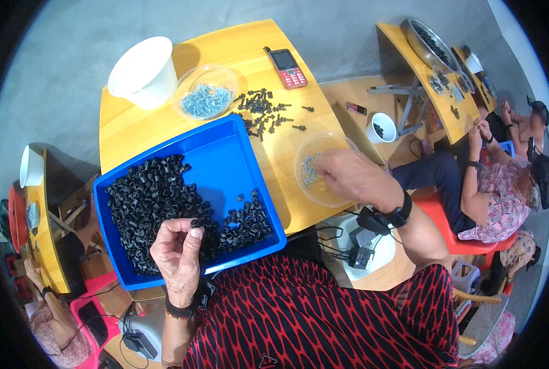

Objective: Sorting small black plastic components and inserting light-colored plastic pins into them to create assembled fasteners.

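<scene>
My left hand [177, 249] is raised over the near edge of a blue tray [222, 150] and pinches a small black plastic piece [196, 222] between thumb and fingers. The tray holds a heap of several like black pieces [154, 197]. My right hand [348, 175] reaches into a clear plastic bowl [324, 197] with small silver metal parts [309, 169] at the table's right edge; whether its fingers grip anything is hidden. Finished-looking black parts [262, 111] lie loose beyond the tray.
On the yellow table [133, 123] stand a white bucket [144, 72], a second clear bowl of silver parts [205, 93] and a red phone [287, 67]. Other people sit at right [502, 190] by another table with a metal bowl [431, 44]. Another table edge is at left [44, 240].
</scene>
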A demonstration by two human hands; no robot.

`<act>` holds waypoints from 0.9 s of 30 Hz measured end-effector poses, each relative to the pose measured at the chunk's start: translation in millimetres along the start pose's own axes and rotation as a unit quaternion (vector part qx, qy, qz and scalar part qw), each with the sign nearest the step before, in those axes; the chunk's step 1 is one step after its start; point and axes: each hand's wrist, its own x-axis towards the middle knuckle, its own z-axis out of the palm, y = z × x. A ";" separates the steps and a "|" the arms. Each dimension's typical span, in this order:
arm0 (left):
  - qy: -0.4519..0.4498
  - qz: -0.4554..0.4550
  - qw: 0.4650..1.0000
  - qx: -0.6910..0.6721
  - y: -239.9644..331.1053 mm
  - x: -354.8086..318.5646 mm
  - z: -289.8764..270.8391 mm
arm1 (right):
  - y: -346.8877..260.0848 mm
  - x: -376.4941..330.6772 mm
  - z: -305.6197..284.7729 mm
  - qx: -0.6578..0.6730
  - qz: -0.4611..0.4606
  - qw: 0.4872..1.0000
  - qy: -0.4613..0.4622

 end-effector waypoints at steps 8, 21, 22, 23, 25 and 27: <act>-0.001 -0.007 1.000 -0.013 1.1 -0.1 1.3 | 4.7 -0.5 -2.3 0.006 0.038 0.999 0.028; -0.002 -0.006 1.000 -0.008 1.9 0.4 2.9 | -5.3 -3.4 -4.5 -0.035 0.036 0.999 0.014; 0.001 -0.007 1.000 -0.012 0.8 0.3 2.8 | -2.1 -4.7 -4.2 -0.031 0.043 0.998 0.023; 0.005 -0.007 1.000 -0.016 0.1 0.4 2.7 | -1.9 -5.4 -5.9 -0.031 0.045 0.998 0.024; 0.003 -0.005 1.000 -0.013 -1.0 0.8 1.8 | -2.2 -5.5 -10.5 -0.008 0.026 0.997 0.074; 0.002 -0.003 1.000 -0.011 -1.1 0.8 2.1 | -1.1 -4.2 -14.1 -0.015 0.032 0.997 0.070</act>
